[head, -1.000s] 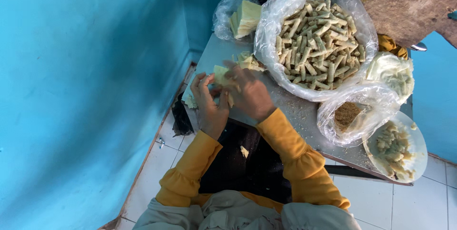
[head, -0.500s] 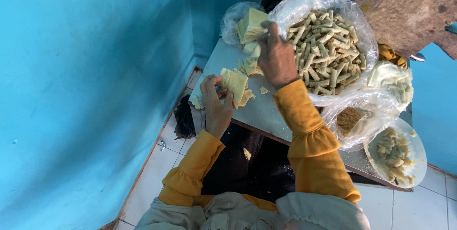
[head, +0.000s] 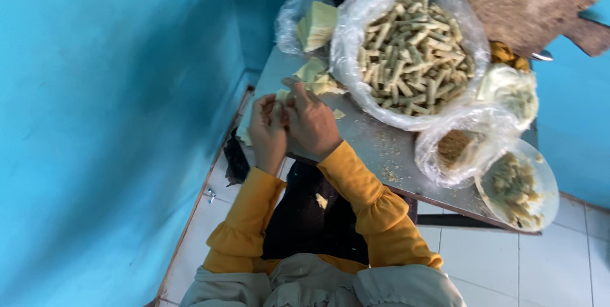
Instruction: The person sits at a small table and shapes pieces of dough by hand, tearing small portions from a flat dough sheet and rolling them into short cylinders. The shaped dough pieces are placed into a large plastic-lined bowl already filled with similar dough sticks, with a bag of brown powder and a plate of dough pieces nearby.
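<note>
Both pinching one thin pale yellow wrapper sheet (head: 280, 96) between left hand (head: 267, 134) and right hand (head: 311, 121), fingers closed on it, left of middle of the frame, at the near edge of the grey metal table (head: 375, 145). Already lots done: big clear plastic bag full of pale rolled sticks (head: 410, 50) at the top. Still left: small pile of pale yellow sheets (head: 316, 77) just above the hands. Half a second ago, right hand up by that bag; now back beside the left.

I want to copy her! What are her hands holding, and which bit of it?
Both hands, left hand and right hand, pinch a small pale wrapper piece at its lower edge; the exact grip is hidden.
</note>
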